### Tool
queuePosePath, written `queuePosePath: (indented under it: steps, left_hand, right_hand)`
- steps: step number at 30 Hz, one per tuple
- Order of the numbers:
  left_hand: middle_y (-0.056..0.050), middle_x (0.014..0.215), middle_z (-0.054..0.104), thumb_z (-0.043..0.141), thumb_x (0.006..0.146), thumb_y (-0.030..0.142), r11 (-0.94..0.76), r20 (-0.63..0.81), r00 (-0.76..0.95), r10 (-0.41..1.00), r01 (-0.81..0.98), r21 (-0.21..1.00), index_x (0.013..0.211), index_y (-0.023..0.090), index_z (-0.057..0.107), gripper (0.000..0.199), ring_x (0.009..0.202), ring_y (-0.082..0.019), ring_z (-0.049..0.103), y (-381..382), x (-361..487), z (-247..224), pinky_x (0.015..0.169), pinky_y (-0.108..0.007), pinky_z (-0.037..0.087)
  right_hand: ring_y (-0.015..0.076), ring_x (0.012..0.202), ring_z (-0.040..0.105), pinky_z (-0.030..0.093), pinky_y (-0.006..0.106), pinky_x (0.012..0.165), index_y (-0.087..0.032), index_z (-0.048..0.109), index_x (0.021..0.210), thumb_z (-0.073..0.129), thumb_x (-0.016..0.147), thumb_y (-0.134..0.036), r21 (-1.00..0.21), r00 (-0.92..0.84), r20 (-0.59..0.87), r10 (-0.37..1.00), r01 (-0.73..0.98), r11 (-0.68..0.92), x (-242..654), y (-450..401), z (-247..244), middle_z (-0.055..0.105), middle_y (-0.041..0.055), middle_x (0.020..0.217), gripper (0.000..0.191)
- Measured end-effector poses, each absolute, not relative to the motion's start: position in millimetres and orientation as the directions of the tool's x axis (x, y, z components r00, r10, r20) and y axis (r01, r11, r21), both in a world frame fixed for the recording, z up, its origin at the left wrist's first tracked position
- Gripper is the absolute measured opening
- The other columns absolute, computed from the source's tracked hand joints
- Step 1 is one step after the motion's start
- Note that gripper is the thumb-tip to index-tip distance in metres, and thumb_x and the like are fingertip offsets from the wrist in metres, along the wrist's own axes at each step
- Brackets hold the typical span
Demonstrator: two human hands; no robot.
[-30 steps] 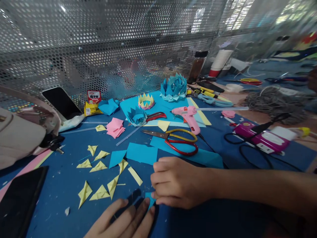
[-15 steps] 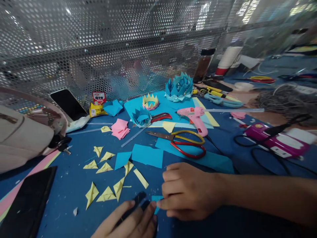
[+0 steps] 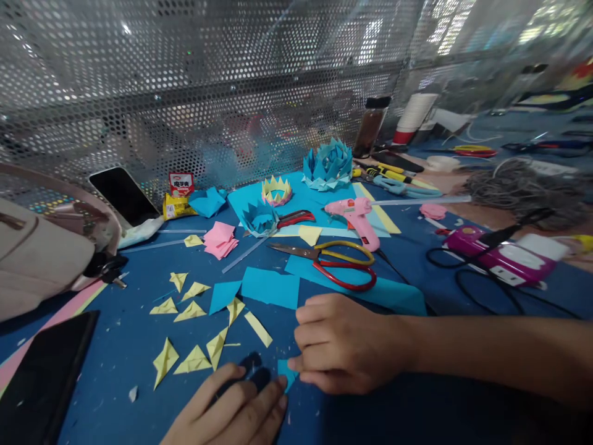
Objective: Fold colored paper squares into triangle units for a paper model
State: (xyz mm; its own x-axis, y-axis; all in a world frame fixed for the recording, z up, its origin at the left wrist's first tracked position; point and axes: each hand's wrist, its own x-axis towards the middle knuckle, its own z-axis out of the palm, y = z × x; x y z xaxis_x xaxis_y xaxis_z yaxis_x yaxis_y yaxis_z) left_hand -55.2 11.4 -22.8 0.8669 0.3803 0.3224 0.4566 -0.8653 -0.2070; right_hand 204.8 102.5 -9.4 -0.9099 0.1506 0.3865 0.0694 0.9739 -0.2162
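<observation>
A small piece of blue paper (image 3: 287, 373) lies on the blue tabletop between my hands at the front. My right hand (image 3: 331, 346) is curled, its thumb and finger gripping the paper's right edge. From the lower left, my left hand (image 3: 236, 405) reaches in, its nearest fingertips pinched at the paper's lower left corner while the other fingers bend loosely apart. Part of the paper is covered by fingertips. Left of my hands are several folded yellow triangles (image 3: 193, 360) and a yellow strip (image 3: 258, 329). Blue sheets (image 3: 270, 287) lie just beyond.
Behind the sheets are scissors (image 3: 343, 266), a pink glue gun (image 3: 354, 219), pink squares (image 3: 220, 240), a blue paper flower (image 3: 328, 165) and a yellow paper ring (image 3: 277, 191). A black phone (image 3: 44, 377) and bag (image 3: 41, 259) stand left. A perforated metal screen (image 3: 185, 80) bounds the back.
The whole view has shifted slightly, so most things appear a little further left. Both hands stay at the blue paper, and more of it shows between my fingertips.
</observation>
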Motion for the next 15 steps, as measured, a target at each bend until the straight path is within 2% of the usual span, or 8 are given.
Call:
queuePosePath:
  steps: [3, 6, 8, 11, 15]
  left_hand:
    - [0.007, 0.119, 0.073, 0.022, 0.111, 0.022, -0.836, 0.496, 0.763, 0.414, 0.534, -0.125, 0.108, 0.024, 0.075, 0.053, 0.093, -0.013, 0.061, 10.1, -49.4, -34.1, 0.125, -0.038, 0.013]
    - [0.006, 0.110, 0.076, 0.035, 0.108, 0.016, -0.823, 0.650, 0.655, 0.384, 0.562, -0.080, 0.099, 0.023, 0.076, 0.043, 0.082, -0.013, 0.059, 9.7, -42.3, -47.1, 0.123, -0.035, 0.021]
    - [0.006, 0.110, 0.076, 0.039, 0.107, 0.014, -0.820, 0.671, 0.634, 0.383, 0.568, -0.069, 0.097, 0.022, 0.076, 0.039, 0.080, -0.012, 0.058, 10.0, -39.8, -51.0, 0.122, -0.035, 0.022]
    - [0.003, 0.109, 0.077, 0.041, 0.106, 0.013, -0.825, 0.675, 0.628, 0.387, 0.563, -0.052, 0.096, 0.020, 0.075, 0.037, 0.080, -0.013, 0.058, 10.3, -39.3, -49.5, 0.120, -0.035, 0.024]
    - [0.000, 0.109, 0.076, 0.037, 0.107, 0.013, -0.850, 0.656, 0.648, 0.387, 0.527, -0.019, 0.099, 0.017, 0.074, 0.038, 0.083, -0.015, 0.059, 10.9, -40.3, -45.1, 0.116, -0.036, 0.028]
  right_hand:
    - [0.0163, 0.066, 0.040, 0.027, 0.033, 0.061, -0.017, 0.064, 0.072, 0.051, 0.100, -0.026, -0.265, -0.919, 0.337, 0.206, 0.118, 0.957, 203.3, 101.9, -8.8, 0.055, 0.0000, 0.067, 0.032]
    - [0.0160, 0.066, 0.043, 0.027, 0.032, 0.061, -0.018, 0.061, 0.068, 0.053, 0.099, -0.027, -0.312, -0.916, 0.328, 0.230, 0.125, 0.942, 203.6, 104.0, -10.9, 0.055, 0.0000, 0.065, 0.033]
    - [0.0162, 0.064, 0.042, 0.026, 0.032, 0.060, -0.019, 0.061, 0.068, 0.052, 0.097, -0.024, -0.309, -0.903, 0.368, 0.221, 0.105, 0.945, 204.2, 104.8, -12.5, 0.053, -0.0002, 0.063, 0.031]
    - [0.0158, 0.062, 0.039, 0.024, 0.032, 0.057, -0.019, 0.056, 0.064, 0.051, 0.094, -0.020, -0.239, -0.893, 0.409, 0.189, 0.095, 0.966, 203.7, 103.1, -12.9, 0.050, -0.0007, 0.061, 0.031]
    - [0.0162, 0.064, 0.040, 0.022, 0.033, 0.057, -0.019, 0.053, 0.066, 0.051, 0.093, -0.019, -0.154, -0.912, 0.385, 0.144, 0.090, 0.984, 200.5, 99.2, -11.4, 0.051, -0.0002, 0.065, 0.027]
